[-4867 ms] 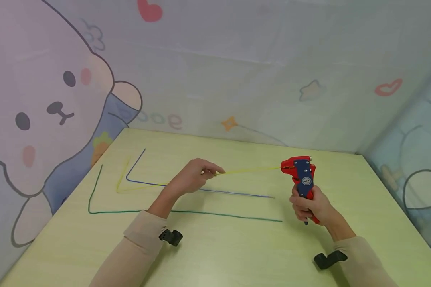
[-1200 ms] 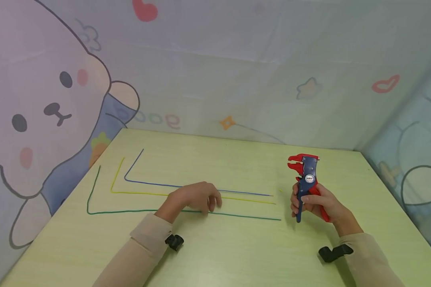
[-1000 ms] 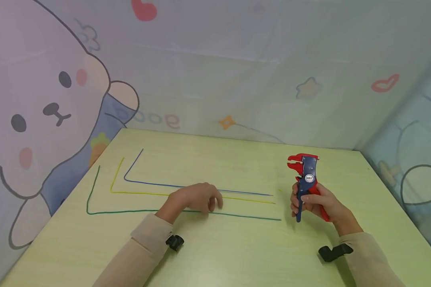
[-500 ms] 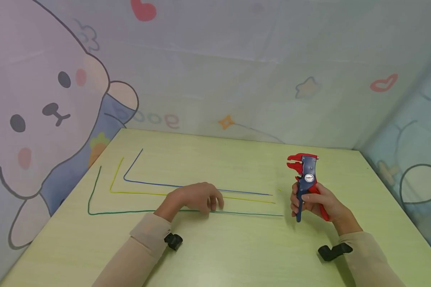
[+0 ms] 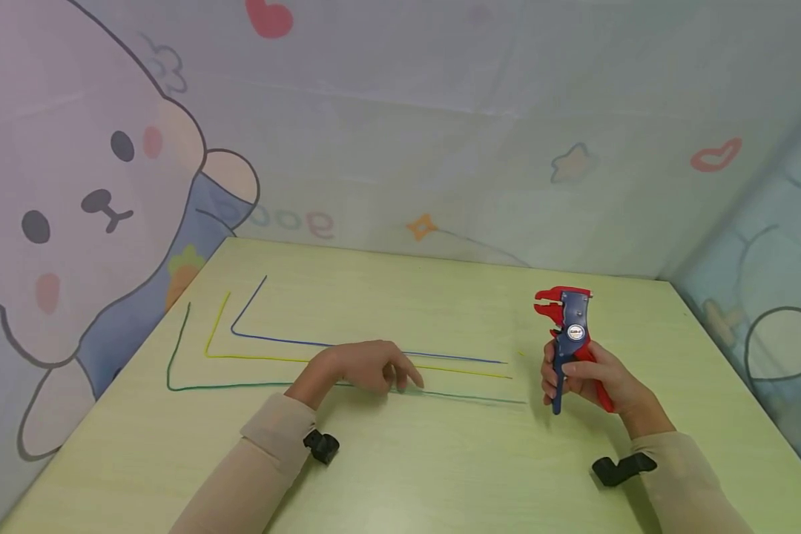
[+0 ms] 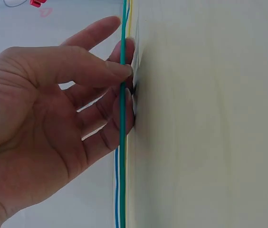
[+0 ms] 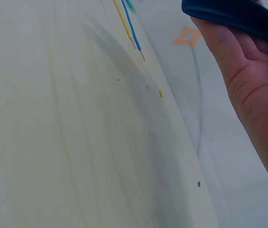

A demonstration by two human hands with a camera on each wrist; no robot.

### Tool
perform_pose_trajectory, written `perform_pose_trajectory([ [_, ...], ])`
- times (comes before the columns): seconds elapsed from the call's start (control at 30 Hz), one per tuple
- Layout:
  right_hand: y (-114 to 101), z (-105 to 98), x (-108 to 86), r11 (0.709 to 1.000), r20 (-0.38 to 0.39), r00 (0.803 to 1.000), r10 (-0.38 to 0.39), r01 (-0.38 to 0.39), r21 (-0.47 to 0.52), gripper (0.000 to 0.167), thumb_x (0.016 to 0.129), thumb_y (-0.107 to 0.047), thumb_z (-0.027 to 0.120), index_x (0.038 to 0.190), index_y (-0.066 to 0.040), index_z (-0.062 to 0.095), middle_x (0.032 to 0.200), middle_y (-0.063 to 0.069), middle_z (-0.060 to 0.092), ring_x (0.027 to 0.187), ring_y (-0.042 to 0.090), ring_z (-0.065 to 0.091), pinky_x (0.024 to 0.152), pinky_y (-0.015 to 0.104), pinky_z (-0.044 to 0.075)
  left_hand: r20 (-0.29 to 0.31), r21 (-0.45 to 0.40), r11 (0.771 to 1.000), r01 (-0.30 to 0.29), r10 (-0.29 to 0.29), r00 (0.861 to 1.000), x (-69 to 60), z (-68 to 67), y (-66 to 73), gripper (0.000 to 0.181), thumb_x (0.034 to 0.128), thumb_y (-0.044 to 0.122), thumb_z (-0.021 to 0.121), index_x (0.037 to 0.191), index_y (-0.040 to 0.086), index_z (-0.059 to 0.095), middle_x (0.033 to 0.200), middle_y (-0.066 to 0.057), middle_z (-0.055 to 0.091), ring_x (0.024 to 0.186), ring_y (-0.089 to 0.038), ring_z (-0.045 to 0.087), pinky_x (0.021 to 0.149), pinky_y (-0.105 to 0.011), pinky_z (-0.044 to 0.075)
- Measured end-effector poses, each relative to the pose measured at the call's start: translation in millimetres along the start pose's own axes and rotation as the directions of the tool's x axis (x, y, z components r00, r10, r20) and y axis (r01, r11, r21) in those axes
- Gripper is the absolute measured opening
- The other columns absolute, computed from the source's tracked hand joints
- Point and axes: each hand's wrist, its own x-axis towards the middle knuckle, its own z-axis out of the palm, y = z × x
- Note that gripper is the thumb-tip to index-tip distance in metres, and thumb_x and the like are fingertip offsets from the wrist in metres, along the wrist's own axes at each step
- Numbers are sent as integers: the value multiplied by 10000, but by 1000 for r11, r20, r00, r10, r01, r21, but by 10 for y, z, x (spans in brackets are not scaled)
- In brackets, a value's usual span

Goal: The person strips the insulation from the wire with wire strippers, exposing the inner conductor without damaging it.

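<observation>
In the head view, my left hand point(image 5: 367, 367) is low over the table, holding the green wire point(image 5: 240, 386) midway along its long run. The left wrist view shows thumb and fingers pinching that green wire point(image 6: 122, 180), with the index finger raised off it. My right hand point(image 5: 601, 378) grips red-and-blue wire strippers point(image 5: 574, 319) by the handles, jaws upward, apart and facing left. The green wire's right end stops short of them. A yellow wire point(image 5: 260, 357) and a blue wire point(image 5: 283, 341), both bent in an L, lie behind the green one.
Bare copper tips point(image 7: 133, 43) show on the yellow and blue wires in the right wrist view. A yellow insulation scrap point(image 7: 161, 93) and a small blue scrap point(image 7: 199, 184) lie on the table point(image 5: 440, 475). A printed cloth point(image 5: 400, 133) hangs behind the table.
Earlier my left hand held the yellow wire in the strippers; that wire now lies on the table. The strippers moved clear with jaws apart. My left hand now holds the green wire, which has shifted slightly.
</observation>
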Motion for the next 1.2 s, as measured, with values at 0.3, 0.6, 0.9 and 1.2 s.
perform_pose_trajectory([
  [0.3,-11,-13,-18,1000,-7,1000,10,-10,4,416,971,63,184,1289,13,447,1096,145,627,1016,284,642,945,499,505,31,32,995,-94,93,995,-10,-49,12,601,810,-167,426,1274,94,704,1019,-28,687,935,-153,627,794,-243,479],
  [0.6,-12,-24,-18,1000,10,1000,16,-16,25,426,957,76,182,1281,12,450,1094,149,628,1011,285,645,950,488,503,7,18,983,-182,182,983,-66,-139,102,498,897,-149,471,1271,86,700,1050,-104,679,968,-181,617,878,-290,499],
  [0.9,5,-34,-37,1000,24,1000,-1,0,25,415,951,87,185,1258,32,458,1068,153,626,981,293,648,931,499,510,-54,7,981,-196,196,979,-117,-219,137,422,931,-83,512,1265,89,705,1092,-98,688,956,-149,599,896,-326,501],
  [1.2,-4,-9,-26,999,18,999,32,-31,-11,342,953,62,278,1235,7,464,1046,140,625,970,270,655,910,470,522,-192,-26,982,-189,180,965,-227,-306,171,377,962,-59,550,1254,112,719,1092,32,693,961,-175,609,872,-311,529],
])
